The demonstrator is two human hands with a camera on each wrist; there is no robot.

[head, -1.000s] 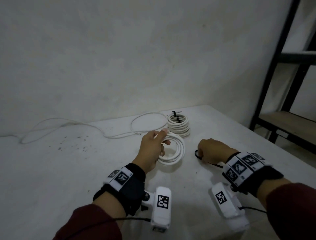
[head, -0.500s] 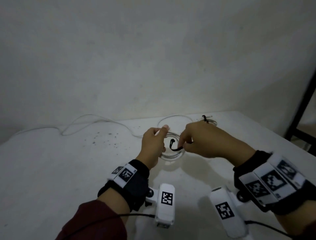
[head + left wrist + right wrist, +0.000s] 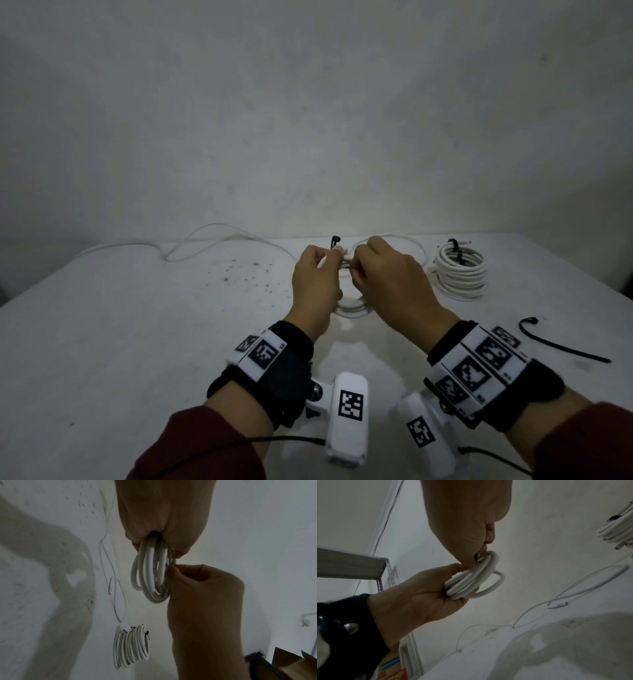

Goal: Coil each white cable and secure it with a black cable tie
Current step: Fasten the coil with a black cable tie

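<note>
Head: left hand (image 3: pixel 317 281) grips the white cable coil (image 3: pixel 352 308) above the table (image 3: pixel 137 342); right hand (image 3: pixel 390 277) pinches the black cable tie (image 3: pixel 334 242) at the coil's top. Tied coils (image 3: pixel 460 270) sit to the right, spare tie (image 3: pixel 561 346) nearer.
Left wrist: fingers (image 3: pixel 137 539) curled through the coil's loops.
Right wrist: thumb and fingertips (image 3: pixel 488 539) pinched together at the coil.

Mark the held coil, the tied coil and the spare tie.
held coil (image 3: pixel 150 573), left wrist view, middle of the loops.
tied coil (image 3: pixel 460 274), head view, stacked loops.
spare tie (image 3: pixel 561 346), head view, mid strap.
</note>
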